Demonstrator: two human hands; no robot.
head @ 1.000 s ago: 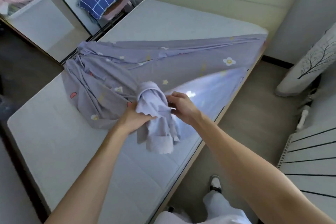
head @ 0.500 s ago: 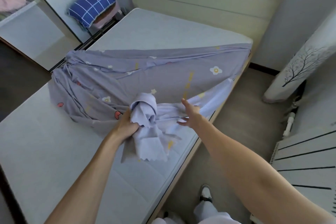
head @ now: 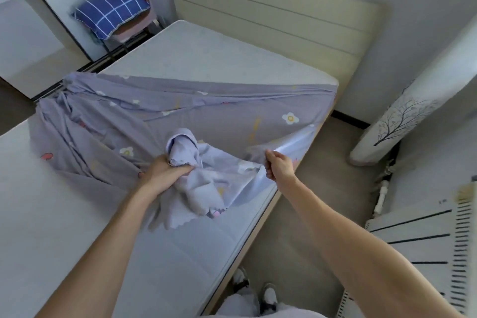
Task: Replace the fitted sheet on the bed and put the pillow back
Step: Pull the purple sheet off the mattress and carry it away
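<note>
A lilac fitted sheet (head: 211, 113) with flower prints lies stretched in a band across the bare white mattress (head: 206, 59), its far ends hooked over the left and right edges. My left hand (head: 165, 175) grips a bunched wad of the sheet at the middle of the bed. My right hand (head: 280, 166) pinches the sheet's edge near the bed's right side and holds it taut. A blue checked pillow (head: 111, 9) rests on a chair beyond the bed's far left corner.
A beige headboard (head: 271, 15) stands at the far end. On the right are a white floor-standing unit with a tree print (head: 395, 121) and a white slatted radiator cover (head: 423, 245). A mirrored wardrobe door (head: 28, 41) is at the left. My feet (head: 258, 292) stand beside the bed's right edge.
My right hand has left the bunched wad and moved right to pinch the sheet's edge, pulling it out. My left hand keeps its hold on the wad. The view shifted toward the headboard.
</note>
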